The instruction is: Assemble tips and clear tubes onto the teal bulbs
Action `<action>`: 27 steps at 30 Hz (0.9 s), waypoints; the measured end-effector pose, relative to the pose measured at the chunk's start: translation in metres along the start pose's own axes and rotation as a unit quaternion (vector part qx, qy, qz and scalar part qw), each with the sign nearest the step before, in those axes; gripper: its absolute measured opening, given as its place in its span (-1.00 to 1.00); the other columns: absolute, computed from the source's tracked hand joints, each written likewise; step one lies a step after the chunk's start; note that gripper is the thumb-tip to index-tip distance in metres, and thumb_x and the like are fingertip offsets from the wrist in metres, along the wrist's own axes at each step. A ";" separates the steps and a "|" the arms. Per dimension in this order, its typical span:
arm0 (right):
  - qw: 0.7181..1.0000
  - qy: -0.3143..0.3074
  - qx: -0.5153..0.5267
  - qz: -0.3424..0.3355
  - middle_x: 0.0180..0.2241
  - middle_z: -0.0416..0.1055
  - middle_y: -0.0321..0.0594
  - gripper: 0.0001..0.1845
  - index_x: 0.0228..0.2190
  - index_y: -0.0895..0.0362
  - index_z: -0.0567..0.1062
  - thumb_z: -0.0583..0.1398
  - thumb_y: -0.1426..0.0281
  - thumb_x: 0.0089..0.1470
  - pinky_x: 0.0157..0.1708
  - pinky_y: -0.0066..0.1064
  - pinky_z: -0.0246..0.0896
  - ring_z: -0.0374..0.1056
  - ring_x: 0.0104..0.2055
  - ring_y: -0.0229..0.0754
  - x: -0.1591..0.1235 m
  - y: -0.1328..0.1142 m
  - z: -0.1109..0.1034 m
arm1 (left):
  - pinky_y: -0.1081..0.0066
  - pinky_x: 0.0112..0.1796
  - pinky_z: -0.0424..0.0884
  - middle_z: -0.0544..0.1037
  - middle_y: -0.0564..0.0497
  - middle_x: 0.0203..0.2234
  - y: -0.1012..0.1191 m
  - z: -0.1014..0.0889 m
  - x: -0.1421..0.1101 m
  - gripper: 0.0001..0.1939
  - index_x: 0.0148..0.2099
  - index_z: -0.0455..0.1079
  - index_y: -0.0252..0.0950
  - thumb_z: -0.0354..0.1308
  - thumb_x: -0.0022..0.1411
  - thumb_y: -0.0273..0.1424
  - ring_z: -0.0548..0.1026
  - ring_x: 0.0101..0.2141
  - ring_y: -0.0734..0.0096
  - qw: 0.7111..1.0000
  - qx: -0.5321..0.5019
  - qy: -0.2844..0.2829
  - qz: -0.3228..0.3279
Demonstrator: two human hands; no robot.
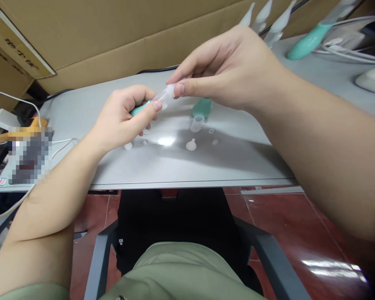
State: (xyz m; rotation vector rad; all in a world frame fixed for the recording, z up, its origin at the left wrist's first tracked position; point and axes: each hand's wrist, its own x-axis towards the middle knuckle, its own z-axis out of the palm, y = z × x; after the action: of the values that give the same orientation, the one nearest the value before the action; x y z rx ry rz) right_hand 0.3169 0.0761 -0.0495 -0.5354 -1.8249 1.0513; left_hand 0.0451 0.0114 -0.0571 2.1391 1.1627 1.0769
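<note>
My left hand (pixel 125 116) is closed around a small teal bulb-shaped piece (pixel 139 109), held above the grey table (pixel 175 166). My right hand (pixel 225 71) pinches a clear plastic tube tip (pixel 165 95) that meets the teal piece. Both hands hover over the table's middle. Below them lie a second teal bulb (pixel 201 107), a clear tube section (pixel 197 123) and a white cone-shaped cap (pixel 191 145).
Small white rings and caps (pixel 128 146) are scattered on the table. Several assembled teal and white devices (pixel 309 41) lie at the far right with white cables. Cardboard boxes (pixel 112 33) stand behind the table. A white charger (pixel 1 118) sits at the left edge.
</note>
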 end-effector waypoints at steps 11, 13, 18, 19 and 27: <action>1.000 -0.021 -0.013 0.007 -0.25 0.86 -0.21 -0.79 -0.29 -0.03 0.97 0.71 0.54 0.15 -0.14 -0.37 0.65 0.69 -0.22 -0.18 0.001 0.002 -0.001 | 0.30 -0.52 0.48 0.72 0.01 -0.41 -0.002 -0.002 -0.002 -0.47 -0.14 0.70 -0.13 0.47 0.70 0.20 0.57 -0.55 0.35 0.999 0.032 -0.011 0.016; 0.999 -0.031 -0.038 -0.004 -0.25 0.86 -0.21 -0.83 -0.29 -0.06 0.96 0.70 0.46 0.10 -0.18 -0.33 0.63 0.69 -0.24 -0.16 0.002 0.005 -0.003 | 0.27 -0.49 0.47 0.71 0.01 -0.41 -0.003 -0.004 -0.002 -0.49 -0.14 0.71 -0.13 0.48 0.70 0.16 0.56 -0.53 0.32 0.999 0.045 -0.013 0.022; 0.994 -0.049 -0.089 -0.049 -0.25 0.84 -0.28 -0.91 -0.31 -0.13 0.94 0.67 0.31 0.15 -0.15 -0.33 0.58 0.63 -0.22 -0.18 0.003 0.002 -0.005 | 0.20 -0.36 0.52 0.75 -0.01 -0.38 -0.003 -0.005 -0.001 -0.51 -0.14 0.74 -0.13 0.51 0.68 0.15 0.56 -0.46 0.29 0.997 0.066 -0.009 0.038; 0.993 -0.052 -0.090 -0.055 -0.25 0.84 -0.30 -0.92 -0.31 -0.14 0.93 0.67 0.29 0.16 -0.15 -0.33 0.57 0.62 -0.23 -0.19 0.002 0.000 -0.005 | 0.20 -0.35 0.52 0.74 -0.01 -0.38 -0.003 -0.004 0.000 -0.50 -0.15 0.73 -0.14 0.51 0.67 0.17 0.56 -0.47 0.29 0.997 0.063 -0.010 0.039; 0.993 -0.046 -0.112 -0.018 -0.11 0.89 -0.26 -0.76 -0.18 -0.05 0.92 0.71 0.12 0.28 -0.05 -0.22 0.63 0.67 -0.09 -0.06 -0.003 -0.005 0.000 | 0.26 -0.29 0.56 0.74 0.01 -0.39 -0.005 -0.002 -0.001 -0.54 -0.20 0.70 -0.16 0.43 0.74 0.00 0.61 -0.41 0.31 0.997 0.043 -0.005 0.065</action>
State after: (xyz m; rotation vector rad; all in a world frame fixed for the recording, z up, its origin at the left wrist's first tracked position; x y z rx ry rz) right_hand 0.3183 0.0716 -0.0470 -0.5922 -2.0404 0.8649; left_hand 0.0403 0.0133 -0.0599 2.3100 1.0969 1.0890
